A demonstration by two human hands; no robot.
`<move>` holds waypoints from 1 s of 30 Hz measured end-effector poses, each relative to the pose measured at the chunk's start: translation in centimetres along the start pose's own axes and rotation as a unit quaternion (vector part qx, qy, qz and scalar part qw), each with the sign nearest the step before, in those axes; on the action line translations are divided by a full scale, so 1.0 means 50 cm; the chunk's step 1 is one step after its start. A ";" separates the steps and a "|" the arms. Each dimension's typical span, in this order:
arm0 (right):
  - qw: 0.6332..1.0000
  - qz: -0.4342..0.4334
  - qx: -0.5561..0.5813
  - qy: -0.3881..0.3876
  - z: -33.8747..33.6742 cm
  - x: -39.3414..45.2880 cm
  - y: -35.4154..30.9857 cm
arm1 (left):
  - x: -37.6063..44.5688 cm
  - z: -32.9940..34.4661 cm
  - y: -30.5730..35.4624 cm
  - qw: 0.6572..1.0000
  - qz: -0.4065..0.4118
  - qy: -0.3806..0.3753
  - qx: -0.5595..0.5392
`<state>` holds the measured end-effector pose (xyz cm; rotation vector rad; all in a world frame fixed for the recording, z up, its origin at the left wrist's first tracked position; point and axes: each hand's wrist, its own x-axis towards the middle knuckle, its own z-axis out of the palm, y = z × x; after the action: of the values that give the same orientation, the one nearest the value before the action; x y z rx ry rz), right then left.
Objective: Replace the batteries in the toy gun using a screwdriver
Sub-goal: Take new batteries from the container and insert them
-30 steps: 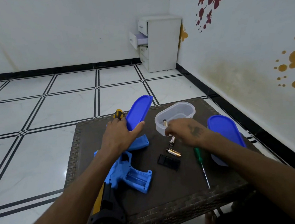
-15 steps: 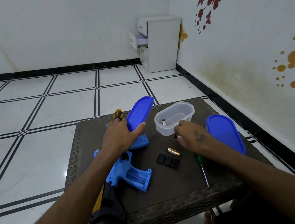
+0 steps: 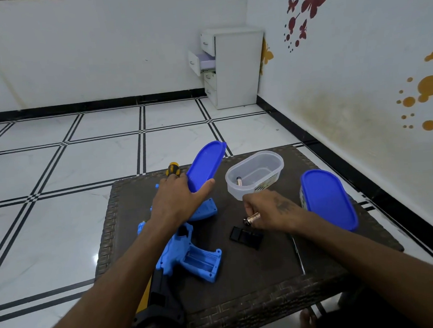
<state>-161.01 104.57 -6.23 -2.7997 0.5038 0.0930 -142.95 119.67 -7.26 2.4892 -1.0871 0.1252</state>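
Observation:
A blue toy gun (image 3: 189, 256) with a black stock lies on the dark wicker table (image 3: 259, 290), its battery bay open and empty. My left hand (image 3: 177, 200) presses flat on the gun's front part, fingers spread. My right hand (image 3: 268, 209) is shut on a gold battery (image 3: 252, 217) just above the table, beside the black battery cover (image 3: 246, 238). One battery (image 3: 238, 180) lies inside the clear oval tub (image 3: 256, 173). A screwdriver's thin shaft (image 3: 297, 255) shows under my right forearm; its handle is hidden.
A blue lid (image 3: 206, 164) leans up behind my left hand, with a yellow-black screwdriver handle (image 3: 172, 168) beside it. A second tub with a blue lid (image 3: 328, 199) stands at the table's right. A white drawer unit (image 3: 231, 67) stands in the far corner.
My right hand dropped one battery into the clear tub, came back toward me and picked up a battery from the table. My left hand stayed on the gun.

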 end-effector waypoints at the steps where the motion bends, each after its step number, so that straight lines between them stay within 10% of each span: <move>1: 1.000 0.005 0.015 0.008 -0.008 -0.002 0.000 | 0.001 0.000 0.001 1.000 0.000 0.002 -0.001; 7: 0.986 0.045 0.036 0.154 -0.100 0.033 0.033 | 0.011 0.003 0.006 1.000 0.002 -0.005 0.002; 15: 0.994 0.096 0.030 0.046 -0.105 0.148 0.088 | 0.017 0.011 0.016 1.000 -0.002 0.001 -0.002; 30: 0.950 0.177 0.189 0.174 -0.152 0.151 0.178 | 0.059 0.055 0.137 0.997 0.065 -0.002 0.046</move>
<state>-156.99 91.85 -2.28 -2.3264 0.9890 -0.3891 -146.06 112.40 -6.69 2.4995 -1.2726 0.2125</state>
